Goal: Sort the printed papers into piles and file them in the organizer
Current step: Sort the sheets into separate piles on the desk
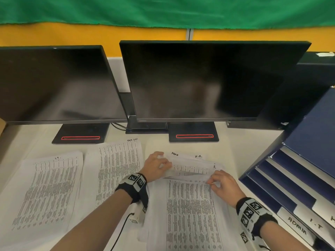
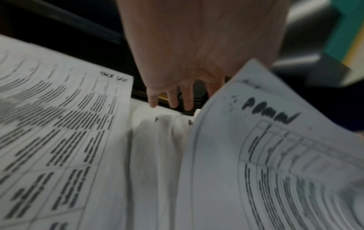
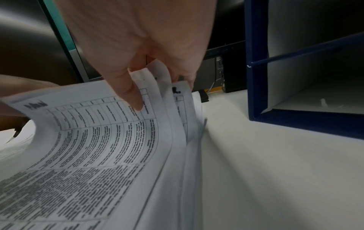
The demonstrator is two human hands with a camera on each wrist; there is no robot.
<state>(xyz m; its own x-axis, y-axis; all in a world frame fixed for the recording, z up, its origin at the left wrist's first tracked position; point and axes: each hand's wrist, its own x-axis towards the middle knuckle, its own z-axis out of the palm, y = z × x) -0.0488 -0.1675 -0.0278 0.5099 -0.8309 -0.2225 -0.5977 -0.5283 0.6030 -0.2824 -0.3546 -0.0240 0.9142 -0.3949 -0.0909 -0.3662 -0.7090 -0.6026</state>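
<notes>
Two hands at work over printed sheets on a white bench (image 1: pixel 250 147).

Left hand (image 1: pixel 156 166): fingers curled on the left edge of a lifted sheet headed "ADMIN" (image 1: pixel 188 164); from its wrist camera, fingertips (image 2: pixel 152 101) pointing down towards the bench beside the raised sheet (image 2: pixel 275 155).

Right hand (image 1: pixel 224 185): thumb and fingers pinching the right corners of several fanned sheets; from its wrist camera, thumb (image 3: pixel 130 95) on the top sheet (image 3: pixel 102 132), other fingers behind the fanned corners, one corner marked "R.".

Main stack of papers (image 1: pixel 192 214): directly in front, under both hands, top end bent upward.

Pile headed "I.T." (image 1: pixel 45 192): flat, far left.

Pile headed "TASK LIST" (image 1: pixel 117 165): flat, between the far-left pile and the main stack.

Blue organizer (image 1: pixel 297 171): right edge of bench, tiered slots with white tabs, readable labels "ADMIN" and "I.T"; further tabs cut off by the frame.

Two dark monitors (image 1: pixel 208 80) on black stands: behind the papers.

Green cloth (image 1: pixel 163 9) above an orange partition (image 1: pixel 90 35): background.
</notes>
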